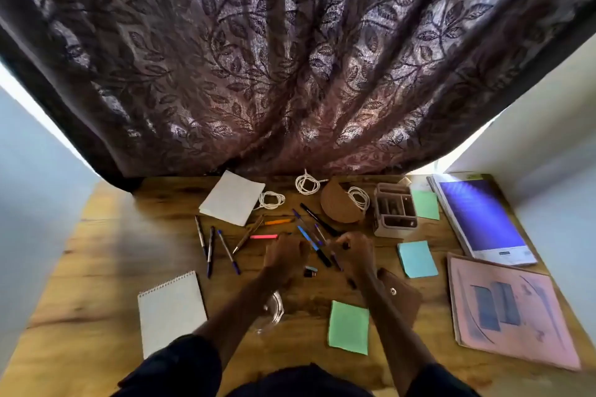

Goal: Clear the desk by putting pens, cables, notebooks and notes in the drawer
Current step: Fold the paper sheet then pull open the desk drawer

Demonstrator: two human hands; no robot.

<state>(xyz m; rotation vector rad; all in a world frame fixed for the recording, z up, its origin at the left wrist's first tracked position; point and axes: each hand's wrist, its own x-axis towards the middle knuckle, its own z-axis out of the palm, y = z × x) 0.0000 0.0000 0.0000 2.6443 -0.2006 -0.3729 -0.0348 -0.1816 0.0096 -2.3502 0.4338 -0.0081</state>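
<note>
Several pens lie scattered mid-desk, among them a blue pen [309,242], a black marker [317,217], a pink highlighter [263,236] and an orange pen [278,221]. My left hand [283,253] hovers with curled fingers at the highlighter's right end. My right hand [353,251] is curled beside the blue pen, with something small and dark at its fingertips. Three white cables [306,184] [271,200] [358,198] lie coiled at the back. A spiral notepad [171,309], a white paper [232,196], a blue notebook [482,219], a pink notebook [509,309] and sticky notes [349,327] [417,258] lie around. No drawer shows.
A grey organizer tray [395,214] and a brown half-round pouch [338,205] stand at the back. A brown wallet [403,296] lies under my right forearm, a glass object [274,309] under my left. A dark curtain [290,74] hangs behind the wooden desk [96,267].
</note>
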